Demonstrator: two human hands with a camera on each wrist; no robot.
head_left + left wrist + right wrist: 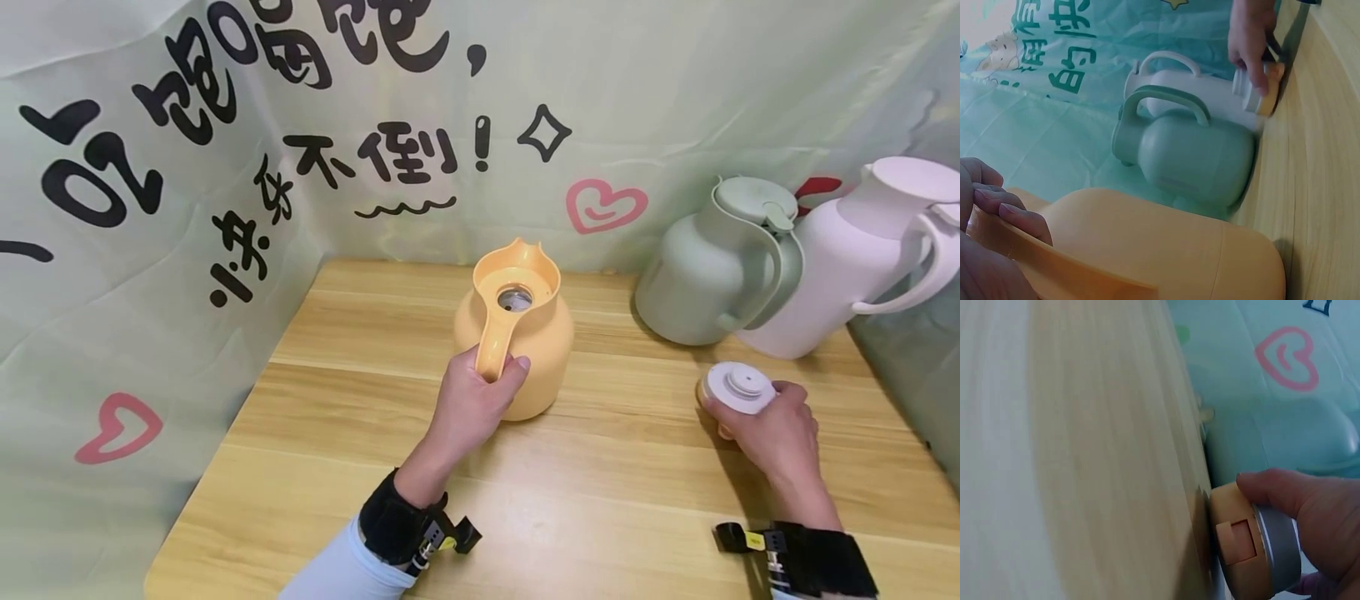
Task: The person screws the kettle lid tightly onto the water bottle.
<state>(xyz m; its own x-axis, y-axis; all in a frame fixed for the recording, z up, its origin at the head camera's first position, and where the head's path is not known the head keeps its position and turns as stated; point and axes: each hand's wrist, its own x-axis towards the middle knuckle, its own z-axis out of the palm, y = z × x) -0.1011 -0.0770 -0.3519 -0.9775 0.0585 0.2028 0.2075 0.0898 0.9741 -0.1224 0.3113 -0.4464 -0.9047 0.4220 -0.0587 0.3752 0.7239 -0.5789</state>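
On the left we see our left hand (480, 400) with its fingers (1019, 219) curled round the handle of the yellow thermos jug (525, 333), which stands upright near the middle of the wooden tabletop (600, 492); its top is open, with a round metal mouth visible inside the rim. Further right, at the back of the tabletop and against the pale green printed backdrop (225, 167), stands a sage-green thermos jug (712, 267) with its lid on, and touching it on its right side we find a white thermos jug (862, 250), also closed. In front of those two, well apart from the yellow jug, our right hand (780, 433) holds the yellow jug's lid (738, 392) down on the tabletop, white inner side turned up; the right wrist view shows the fingers (1297, 494) wrapped over its yellow cap and grey metal collar, the cap's face against the wood.
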